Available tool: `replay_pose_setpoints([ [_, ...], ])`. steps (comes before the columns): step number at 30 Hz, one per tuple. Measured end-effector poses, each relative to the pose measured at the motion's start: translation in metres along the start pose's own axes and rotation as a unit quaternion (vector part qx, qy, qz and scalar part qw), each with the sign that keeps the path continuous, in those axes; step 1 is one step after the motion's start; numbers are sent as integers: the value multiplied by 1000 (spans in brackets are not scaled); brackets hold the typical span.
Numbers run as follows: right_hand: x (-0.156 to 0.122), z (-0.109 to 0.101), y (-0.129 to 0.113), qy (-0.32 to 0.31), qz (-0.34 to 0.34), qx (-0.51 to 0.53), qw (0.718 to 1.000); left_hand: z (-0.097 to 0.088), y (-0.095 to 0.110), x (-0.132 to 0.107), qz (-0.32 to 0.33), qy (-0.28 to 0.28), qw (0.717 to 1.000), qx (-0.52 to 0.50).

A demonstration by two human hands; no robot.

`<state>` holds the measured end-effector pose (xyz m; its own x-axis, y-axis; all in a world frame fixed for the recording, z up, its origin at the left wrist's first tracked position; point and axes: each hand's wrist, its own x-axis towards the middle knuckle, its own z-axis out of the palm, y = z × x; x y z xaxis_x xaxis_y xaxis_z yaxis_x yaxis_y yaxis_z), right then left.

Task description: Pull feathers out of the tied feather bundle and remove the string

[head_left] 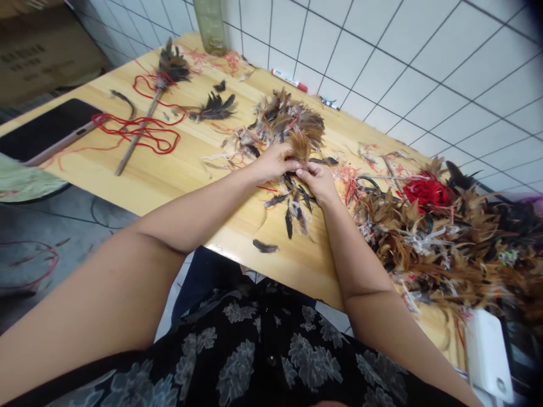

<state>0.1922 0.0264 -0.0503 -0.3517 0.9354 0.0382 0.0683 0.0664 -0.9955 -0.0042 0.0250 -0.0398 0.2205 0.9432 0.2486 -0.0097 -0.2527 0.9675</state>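
Both my hands meet over the middle of the wooden table [237, 226]. My left hand [278, 161] and my right hand [318, 180] pinch the base of a small bunch of brown feathers [300, 144], fingertips nearly touching. Just beyond them lies a larger heap of brown and grey feathers [288, 116]. Dark loose feathers [292, 209] are scattered below my fingers, and a single dark feather [265, 246] lies near the table's front edge. The exact grip on the quills is partly hidden by my fingers.
At left, a stick with dark feathers [146, 121] lies under red cord [144, 135], beside a phone [51, 130]. A big feather pile [424, 243] with red string [428, 189] covers the right side. A tiled wall [382, 56], red marker [289, 80] and greenish container [211, 28] stand behind.
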Motion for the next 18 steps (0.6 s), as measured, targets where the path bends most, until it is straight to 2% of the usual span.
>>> replay_pose_setpoints([
  [3,-2,-1,-3,-5,1,17,1000,-6,0,4,34,-48,998,34],
  [7,-2,-3,-3,-25,12,18,999,-3,-4,4,0,-72,997,-24],
  [11,1,-3,4,-10,-23,-24,999,0,2,3,-30,-78,995,-60],
  [12,2,-3,7,-1,-35,-25,999,-3,5,3,-34,-68,996,-54],
  [14,3,-2,11,18,-43,-12,999,-19,12,5,-37,-8,999,-24],
  [16,5,-1,15,36,-33,2,999,-45,17,6,-34,100,994,32],
  [18,6,-1,18,47,-21,6,999,-76,18,8,-47,188,974,120],
])
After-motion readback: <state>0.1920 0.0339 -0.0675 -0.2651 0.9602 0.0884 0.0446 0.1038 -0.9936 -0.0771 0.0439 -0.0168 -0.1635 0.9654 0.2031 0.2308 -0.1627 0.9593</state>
